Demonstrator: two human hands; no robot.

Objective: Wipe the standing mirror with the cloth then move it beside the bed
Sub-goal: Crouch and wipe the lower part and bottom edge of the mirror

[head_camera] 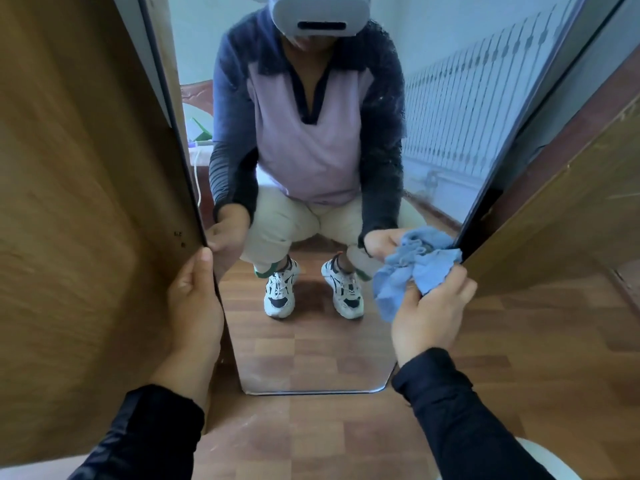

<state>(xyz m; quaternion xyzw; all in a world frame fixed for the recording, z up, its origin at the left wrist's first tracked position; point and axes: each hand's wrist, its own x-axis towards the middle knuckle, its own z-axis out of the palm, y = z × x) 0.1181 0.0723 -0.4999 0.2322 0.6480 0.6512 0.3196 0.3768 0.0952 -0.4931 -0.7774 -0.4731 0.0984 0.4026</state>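
From the head camera, the standing mirror point(311, 341) is resting upright on the wooden floor point(519, 341), its long axis running from the rounded bottom corners up and out of the top of the frame, its glass facing the person crouching in front of it. The left hand point(195, 306) is gripping the mirror's thin dark left edge, thumb lying up along the frame. The right hand point(429, 313) is clutching a crumpled blue cloth point(412, 271), which is pressing against the glass at the lower right edge. A brown wooden panel point(86, 202) is crowding the mirror just beside its left edge, and another wooden panel point(561, 209) is standing close on the right, touching or nearly touching the frame. The glass is reflecting the crouching figure, white trainers and a pale radiator. The floor is showing glossy reddish plank-pattern laminate.
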